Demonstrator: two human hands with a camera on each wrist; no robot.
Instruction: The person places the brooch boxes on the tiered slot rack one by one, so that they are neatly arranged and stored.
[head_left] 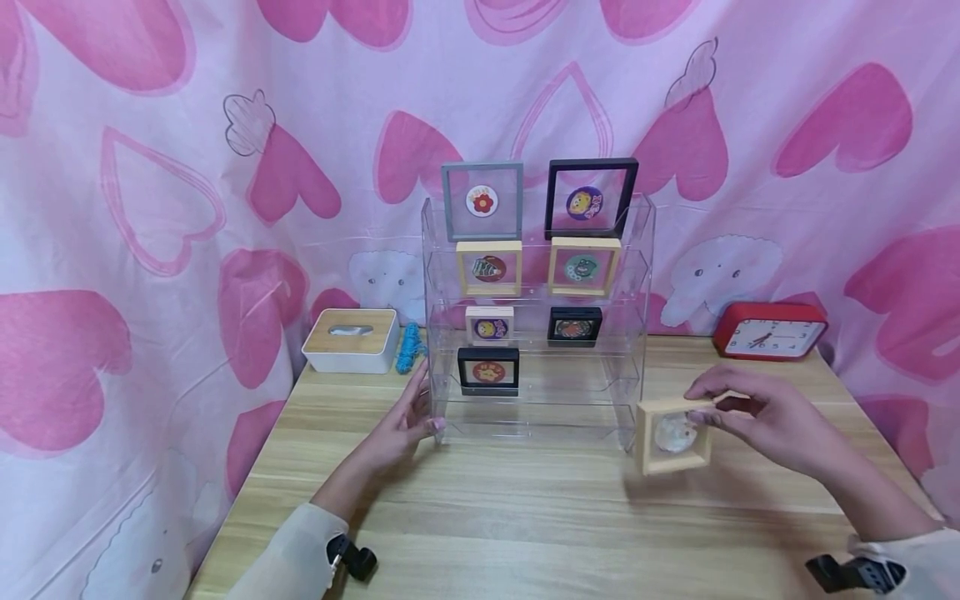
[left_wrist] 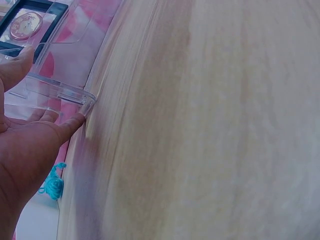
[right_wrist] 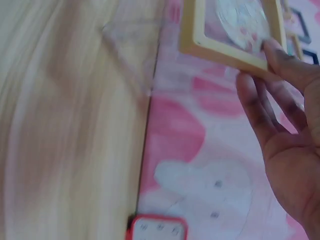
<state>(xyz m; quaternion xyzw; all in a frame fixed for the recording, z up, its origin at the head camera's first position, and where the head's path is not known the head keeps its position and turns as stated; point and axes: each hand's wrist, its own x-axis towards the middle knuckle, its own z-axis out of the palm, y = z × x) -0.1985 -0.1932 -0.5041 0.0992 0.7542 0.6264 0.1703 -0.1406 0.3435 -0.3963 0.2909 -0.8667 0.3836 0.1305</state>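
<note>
A clear tiered display stand [head_left: 540,417] holds several small picture frames with round stickers in them. On its left side my left hand [head_left: 408,417] grips the lower edge, thumb at the front and fingers along the outer side. The left wrist view shows that hand [left_wrist: 35,135] at the clear base corner, close to a black frame [left_wrist: 45,37]. To the right of the stand, my right hand [head_left: 757,417] pinches a light wooden frame [head_left: 651,442] by its upper right edge. In the right wrist view, the thumb lies over the frame's [right_wrist: 220,55] front, near a round pale disc.
A white tissue box [head_left: 348,362] with a wooden lid stands left of the stand, beside a bundle of blue cord [head_left: 408,348]. At the back right is a red clock [head_left: 772,331]. A pink heart-patterned curtain [head_left: 525,83] hangs behind the wooden table [head_left: 525,517].
</note>
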